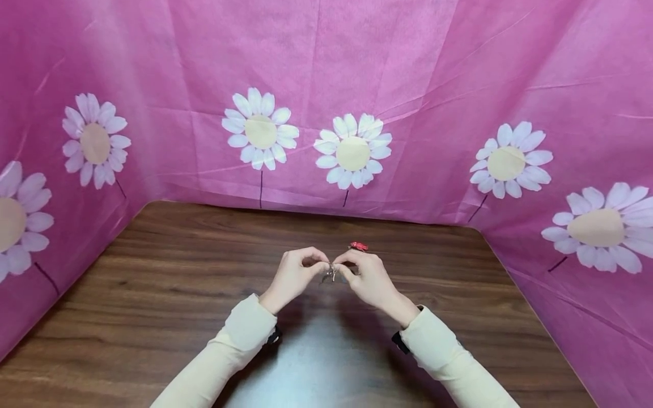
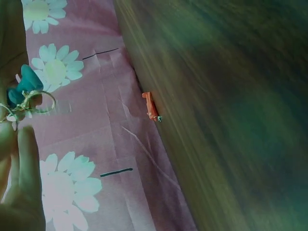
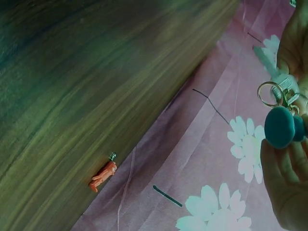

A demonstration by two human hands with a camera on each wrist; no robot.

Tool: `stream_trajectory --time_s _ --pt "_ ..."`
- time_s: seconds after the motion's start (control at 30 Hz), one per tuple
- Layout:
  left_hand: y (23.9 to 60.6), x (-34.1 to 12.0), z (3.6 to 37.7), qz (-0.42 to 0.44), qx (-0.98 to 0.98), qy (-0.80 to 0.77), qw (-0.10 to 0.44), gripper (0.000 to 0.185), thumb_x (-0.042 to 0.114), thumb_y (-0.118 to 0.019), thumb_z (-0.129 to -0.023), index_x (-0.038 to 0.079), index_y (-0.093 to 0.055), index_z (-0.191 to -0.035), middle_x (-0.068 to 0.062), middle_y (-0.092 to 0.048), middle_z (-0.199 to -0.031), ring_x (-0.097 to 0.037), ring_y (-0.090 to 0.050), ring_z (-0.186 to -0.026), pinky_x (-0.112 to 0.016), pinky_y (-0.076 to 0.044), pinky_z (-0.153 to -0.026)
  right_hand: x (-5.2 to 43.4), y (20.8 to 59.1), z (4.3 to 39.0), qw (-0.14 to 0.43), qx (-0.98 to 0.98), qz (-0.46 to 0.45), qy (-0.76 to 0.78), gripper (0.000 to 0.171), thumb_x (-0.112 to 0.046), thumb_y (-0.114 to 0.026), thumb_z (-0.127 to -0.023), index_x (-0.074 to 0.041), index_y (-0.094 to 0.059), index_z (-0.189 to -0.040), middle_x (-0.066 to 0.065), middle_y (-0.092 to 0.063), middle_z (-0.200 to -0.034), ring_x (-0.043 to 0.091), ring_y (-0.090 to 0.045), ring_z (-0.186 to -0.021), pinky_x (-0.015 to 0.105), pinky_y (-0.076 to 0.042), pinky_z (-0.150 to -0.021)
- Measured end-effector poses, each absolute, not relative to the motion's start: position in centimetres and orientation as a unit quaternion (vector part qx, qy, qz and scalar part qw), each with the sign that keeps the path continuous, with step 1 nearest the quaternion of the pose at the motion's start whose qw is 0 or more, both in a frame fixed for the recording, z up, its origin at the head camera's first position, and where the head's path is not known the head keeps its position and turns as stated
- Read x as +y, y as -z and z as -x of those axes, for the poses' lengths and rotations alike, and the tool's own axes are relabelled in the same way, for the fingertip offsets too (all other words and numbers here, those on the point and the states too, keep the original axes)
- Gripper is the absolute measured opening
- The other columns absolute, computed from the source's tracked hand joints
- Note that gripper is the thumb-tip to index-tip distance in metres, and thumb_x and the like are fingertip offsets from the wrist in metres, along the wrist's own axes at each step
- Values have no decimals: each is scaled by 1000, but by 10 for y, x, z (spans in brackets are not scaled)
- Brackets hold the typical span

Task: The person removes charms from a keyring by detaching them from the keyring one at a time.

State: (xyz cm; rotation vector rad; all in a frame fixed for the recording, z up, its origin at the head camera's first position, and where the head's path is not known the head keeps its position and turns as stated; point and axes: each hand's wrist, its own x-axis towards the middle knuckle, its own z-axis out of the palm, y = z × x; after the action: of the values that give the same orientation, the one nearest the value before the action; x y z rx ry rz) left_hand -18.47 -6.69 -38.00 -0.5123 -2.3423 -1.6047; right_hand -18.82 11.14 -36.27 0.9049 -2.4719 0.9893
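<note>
Both hands meet over the middle of the table, pinching a small metal key ring [image 1: 330,273] between thumbs and fingertips. My left hand [image 1: 296,275] holds it from the left, beside a key [image 3: 265,60] that hangs on it. From the right, my right hand [image 1: 371,277] grips the other side, by a rounded teal charm [image 3: 279,127]. Exactly which part each fingertip pinches is too small to tell. Beyond the right hand lies a small red figure [image 1: 359,246] with a silvery bit at one end; neither hand touches it.
The brown wooden table [image 1: 168,283] is bordered at its back and sides by a pink cloth [image 1: 204,51] printed with white daisies. Cream sleeves cover both forearms, and dark bands show at the wrists.
</note>
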Motion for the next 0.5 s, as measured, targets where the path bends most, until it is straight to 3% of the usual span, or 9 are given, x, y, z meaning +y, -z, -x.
stream_trajectory --time_s 0.17,0.37,0.5 --pt "376 -62 186 169 -815 528 172 5 9 -70 -78 8 -71 -83 -1 -71 -80 -10 -65 -71 -21 -52 -66 113 360 190 192 -874 -272 -355 3 -10 -67 -82 -12 -70 -82 -3 -68 -78 8 -63 -75 22 -53 -63" --pt "373 -55 185 171 -821 527 133 12 15 -74 -76 10 -70 -86 -1 -71 -81 -9 -65 -68 -18 -52 -62 109 359 186 164 -873 -216 -405 5 -11 -65 -83 -11 -70 -84 -1 -69 -77 6 -62 -66 18 -52 -64" --pt "373 -52 186 187 -822 507 178 9 13 -74 -75 10 -70 -83 0 -70 -78 -9 -65 -66 -19 -52 -62 107 358 184 155 -872 -202 -417 5 -12 -65 -84 -10 -70 -85 0 -69 -76 4 -62 -64 19 -52 -64"
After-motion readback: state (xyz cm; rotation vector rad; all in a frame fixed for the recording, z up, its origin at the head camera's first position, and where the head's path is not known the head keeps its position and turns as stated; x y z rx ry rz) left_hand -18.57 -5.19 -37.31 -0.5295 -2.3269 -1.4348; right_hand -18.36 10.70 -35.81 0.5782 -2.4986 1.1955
